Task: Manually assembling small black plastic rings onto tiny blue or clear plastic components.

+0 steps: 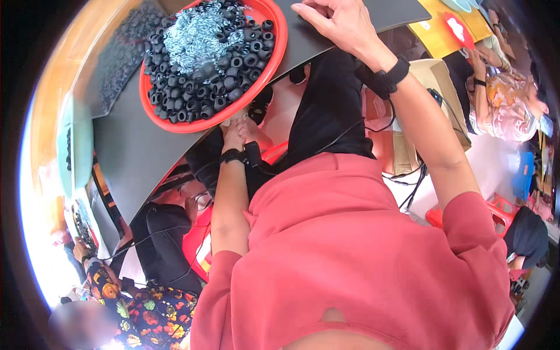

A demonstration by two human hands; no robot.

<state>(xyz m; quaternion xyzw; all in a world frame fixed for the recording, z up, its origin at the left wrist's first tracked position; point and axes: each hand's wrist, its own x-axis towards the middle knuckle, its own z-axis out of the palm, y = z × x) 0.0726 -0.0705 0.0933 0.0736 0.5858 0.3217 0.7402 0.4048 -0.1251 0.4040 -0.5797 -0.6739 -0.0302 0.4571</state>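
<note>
At the top, my right hand (341, 26) is over the dark grey tabletop (318, 49), right of a red basin (279, 49). Its thumb stands apart from the partly cut-off fingers, and nothing shows between them. The basin holds many hollow black rounded parts (181, 99), topped by a heap of pale, shiny small curled pieces (198, 38). Below the basin's near rim, my left hand (235, 133) is by the table edge, its fingers curled closed. What it may hold is hidden. Black bands with cables circle both wrists.
A clear panel (96, 76) stands left of the basin, with more black parts behind it. A cardboard box (446, 87) sits right of my legs. Cables (414, 181) hang near my right side. Co-workers sit at lower left and right; one holds a red object (458, 29).
</note>
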